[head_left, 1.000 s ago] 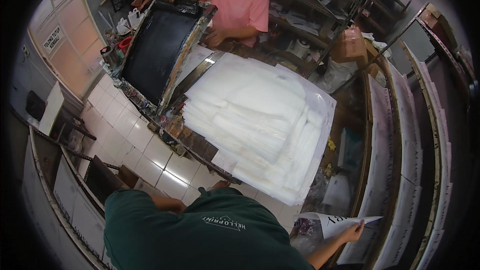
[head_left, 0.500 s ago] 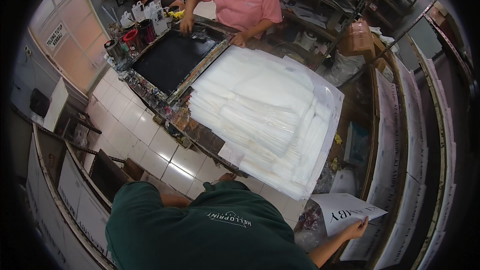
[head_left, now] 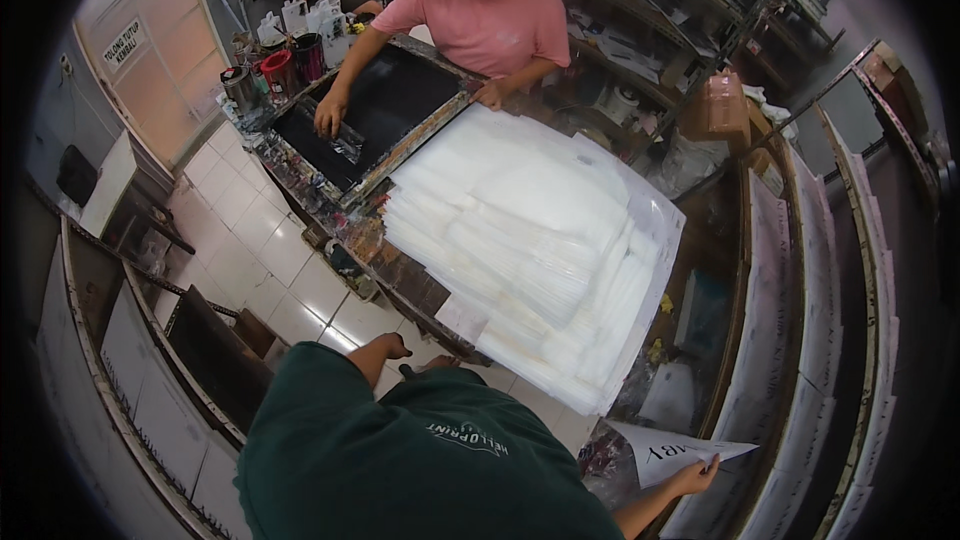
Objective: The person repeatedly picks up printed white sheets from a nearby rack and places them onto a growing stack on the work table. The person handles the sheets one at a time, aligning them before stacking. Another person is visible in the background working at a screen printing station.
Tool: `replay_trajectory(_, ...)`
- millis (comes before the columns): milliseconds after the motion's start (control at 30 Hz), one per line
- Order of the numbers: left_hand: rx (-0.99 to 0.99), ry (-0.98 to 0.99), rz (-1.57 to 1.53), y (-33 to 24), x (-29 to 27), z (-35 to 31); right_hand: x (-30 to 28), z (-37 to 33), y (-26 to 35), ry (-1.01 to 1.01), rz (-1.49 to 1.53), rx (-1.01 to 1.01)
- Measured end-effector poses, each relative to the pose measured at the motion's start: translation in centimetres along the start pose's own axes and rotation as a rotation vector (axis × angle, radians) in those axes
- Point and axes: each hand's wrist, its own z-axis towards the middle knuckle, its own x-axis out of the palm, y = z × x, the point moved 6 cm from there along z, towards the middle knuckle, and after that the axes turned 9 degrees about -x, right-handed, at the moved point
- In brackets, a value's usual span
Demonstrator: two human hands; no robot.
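My right hand [head_left: 697, 477], at the lower right, pinches the edge of a thin white sheet [head_left: 655, 452] with black lettering. That sheet is bent and slopes between the table's near right corner and the rack; whether it is paper or plastic I cannot tell. In front of my body, close to the table's near edge, my left hand [head_left: 397, 345] hangs with its fingers curled, and nothing shows in it. A large stack of thin whitish translucent sheets [head_left: 530, 230] covers the middle of the table, apart from both hands.
Across the table a person in pink [head_left: 470, 20] presses a squeegee [head_left: 347, 143] on a dark printing screen [head_left: 400, 100]. Ink cans [head_left: 278, 70] stand at its left. Racks with printed sheets [head_left: 770, 290] line my right; another rack [head_left: 150, 370] stands at lower left. Someone sits behind.
My left hand has come out from beside my body toward the table. The sheet in my right hand has shifted and folded. The co-worker's hand has drawn the squeegee nearer across the screen.
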Motion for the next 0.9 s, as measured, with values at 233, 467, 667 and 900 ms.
replay_trajectory(233,0.536,-0.111,0.075,-12.0,1.4,-2.8,0.0,0.9,2.8,0.029,0.021,0.094)
replay_trajectory(467,0.399,0.209,0.004,-10.8,3.0,-0.8,0.0,1.8,3.0,0.030,0.015,-0.013)
replay_trajectory(667,0.671,0.030,0.576,-14.2,-4.6,-16.6,-0.2,2.0,3.5,0.037,0.045,0.000)
replay_trajectory(900,2.226,0.764,0.077,-21.5,-13.6,-52.8,2.4,5.0,0.9,0.241,0.225,0.120)
